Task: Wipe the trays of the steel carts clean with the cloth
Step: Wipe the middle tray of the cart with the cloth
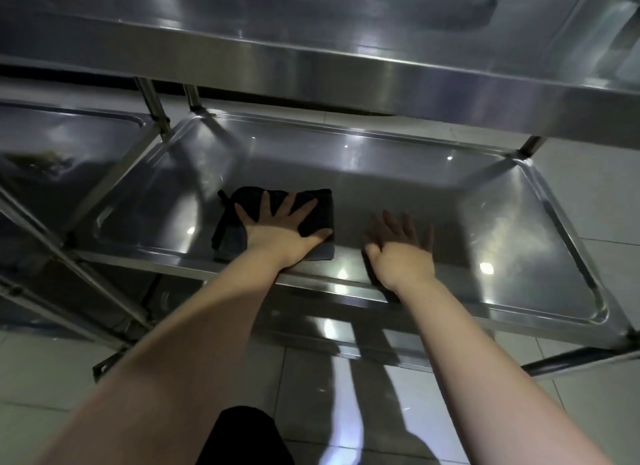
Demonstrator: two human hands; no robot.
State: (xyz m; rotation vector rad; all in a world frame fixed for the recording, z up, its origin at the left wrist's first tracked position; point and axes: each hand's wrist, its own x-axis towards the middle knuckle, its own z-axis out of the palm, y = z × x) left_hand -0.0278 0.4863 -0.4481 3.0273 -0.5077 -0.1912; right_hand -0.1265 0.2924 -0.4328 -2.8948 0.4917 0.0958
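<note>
One steel tray (502, 229), left hand (277, 232) spread on cloth (317, 219), right hand (401, 253) apparently splayed (blurred), tiled floor (595, 187).

The left forearm (180, 343), coming in from 7 o'clock, and the right forearm (478, 360), from 5 o'clock, were bare along all their visible length. The left grip (277, 231) and the right grip (403, 257) were bare as well. At 6 o'clock a rounded patch of black clothing (247, 437) showed at the bottom edge; which garment could not be told.

Dim, soft picture; glare spots on steel, edges bent.
</note>
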